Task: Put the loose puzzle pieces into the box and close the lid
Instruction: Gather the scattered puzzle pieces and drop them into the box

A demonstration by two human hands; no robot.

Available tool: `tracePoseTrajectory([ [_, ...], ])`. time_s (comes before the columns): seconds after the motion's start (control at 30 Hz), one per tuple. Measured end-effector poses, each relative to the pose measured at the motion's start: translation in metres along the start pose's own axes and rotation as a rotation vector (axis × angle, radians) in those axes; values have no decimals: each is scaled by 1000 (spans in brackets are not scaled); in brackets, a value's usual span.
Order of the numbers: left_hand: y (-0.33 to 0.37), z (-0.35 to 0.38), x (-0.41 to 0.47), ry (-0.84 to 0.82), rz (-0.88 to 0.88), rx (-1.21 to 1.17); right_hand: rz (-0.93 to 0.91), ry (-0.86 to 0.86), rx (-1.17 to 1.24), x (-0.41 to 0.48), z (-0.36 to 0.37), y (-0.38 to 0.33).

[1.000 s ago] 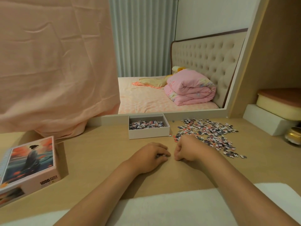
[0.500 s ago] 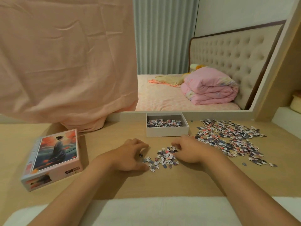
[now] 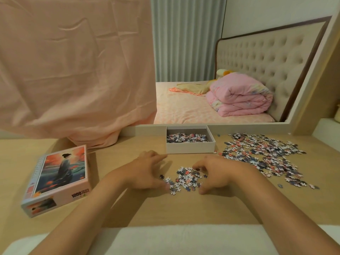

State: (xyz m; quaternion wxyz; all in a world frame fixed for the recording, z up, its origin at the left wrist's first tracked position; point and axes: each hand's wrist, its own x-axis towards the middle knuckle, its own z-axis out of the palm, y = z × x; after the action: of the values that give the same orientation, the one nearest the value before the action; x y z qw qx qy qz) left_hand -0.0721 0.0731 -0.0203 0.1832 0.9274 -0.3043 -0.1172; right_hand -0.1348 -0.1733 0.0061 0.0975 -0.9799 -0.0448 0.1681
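Open box [image 3: 190, 147] part-filled; loose pieces [image 3: 263, 155] right; lid [image 3: 58, 178] left

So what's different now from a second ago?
The hands have opened and drawn apart: the left hand and right hand now flank a small heap that lay hidden under them a second ago. The camera has also swung left. The box, the big pile and the lid stayed put.

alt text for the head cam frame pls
Two bare hands, left hand and right hand, cup a small heap of puzzle pieces on a wooden desk. Beyond: open box, partly filled; more pieces right; lid left.
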Motion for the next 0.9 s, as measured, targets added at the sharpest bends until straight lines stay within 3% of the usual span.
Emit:
tracePoseTrajectory([
  [0.03, -1, -1, -3, -27, -38, 122, 8, 3, 16, 0, 0, 1],
  [0.1, 0, 5, -3, -49, -54, 151, -3, 27, 48, 5, 2, 1],
  [0.37, 27, 21, 26, 75, 131, 35, -72, 136, 142, 19, 11, -5],
  [0.53, 33, 14, 32, 53, 67, -112, -30, 113, 121, 15, 3, 4],
  [0.7, 28, 13, 30, -89, -46, 178, 16, 34, 11, 15, 7, 2],
  [0.9, 39, 15, 51, -77, 75, 144, -41, 174, 119, 28, 17, -3],
])
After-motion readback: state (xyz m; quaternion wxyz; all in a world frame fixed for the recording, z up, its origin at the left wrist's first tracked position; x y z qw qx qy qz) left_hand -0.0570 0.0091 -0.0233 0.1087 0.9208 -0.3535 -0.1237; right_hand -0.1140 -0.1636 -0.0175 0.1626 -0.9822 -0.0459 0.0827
